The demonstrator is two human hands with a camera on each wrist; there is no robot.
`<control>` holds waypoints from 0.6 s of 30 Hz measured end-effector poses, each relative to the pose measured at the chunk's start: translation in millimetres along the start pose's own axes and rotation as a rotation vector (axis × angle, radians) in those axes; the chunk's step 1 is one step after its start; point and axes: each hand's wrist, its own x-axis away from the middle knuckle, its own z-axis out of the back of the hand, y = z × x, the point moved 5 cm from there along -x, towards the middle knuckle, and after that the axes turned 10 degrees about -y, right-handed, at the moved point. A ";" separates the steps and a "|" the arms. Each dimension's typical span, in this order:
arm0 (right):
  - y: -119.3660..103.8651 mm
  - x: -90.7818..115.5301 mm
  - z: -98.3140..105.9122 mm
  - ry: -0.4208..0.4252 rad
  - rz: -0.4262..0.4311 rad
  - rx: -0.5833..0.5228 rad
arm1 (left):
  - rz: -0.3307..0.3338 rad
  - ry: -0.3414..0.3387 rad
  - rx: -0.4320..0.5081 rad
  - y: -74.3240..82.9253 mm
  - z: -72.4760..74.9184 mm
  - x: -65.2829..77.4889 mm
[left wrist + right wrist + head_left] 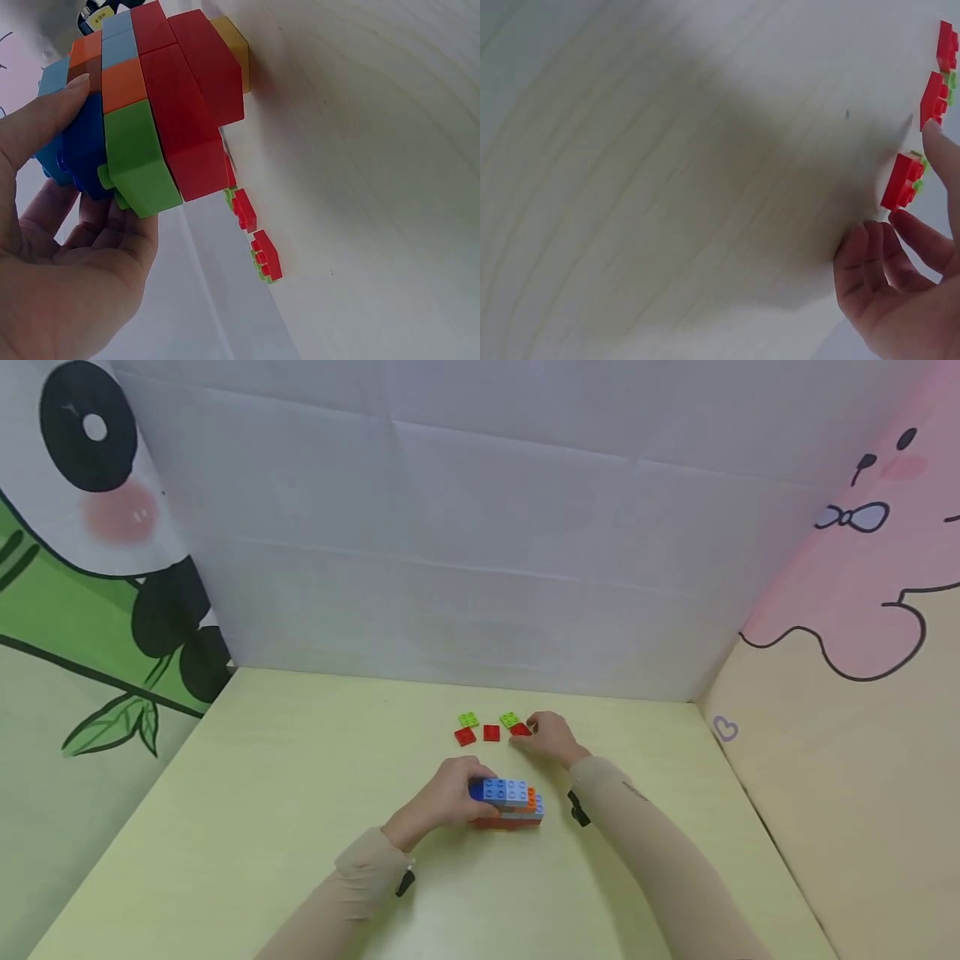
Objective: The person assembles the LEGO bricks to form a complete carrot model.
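My left hand (452,793) grips a stack of toy building blocks (506,790) from its left side, thumb on the near face and fingers behind. In the left wrist view, the stack has blue blocks (84,150), a green block (139,154), large red blocks (180,112) and a yellow block (234,49). Farther back, my right hand (552,737) spreads thumb and forefinger around a red block (901,182). The forefinger's tip is right at one end of that block, while the thumb stands apart from its other end.
Two more red blocks (491,733) lie left of the right hand. Two light green blocks (468,720) lie just behind the red row. A pale wall (465,610) rises at the table's (300,760) back edge, with printed side walls.
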 end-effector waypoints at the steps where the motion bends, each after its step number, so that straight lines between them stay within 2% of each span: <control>1: 0.5 -1.2 -1.2 0.003 0.007 0.006 | -0.002 0.001 0.003 0.3 0.2 0.1; 9: 1.2 -4.0 -3.6 0.068 0.011 0.028 | -0.002 -0.003 0.011 1.2 -1.7 -1.4; 18: 5.7 -4.5 -5.5 0.030 0.010 -0.001 | 0.003 -0.004 0.018 1.7 1.0 -0.8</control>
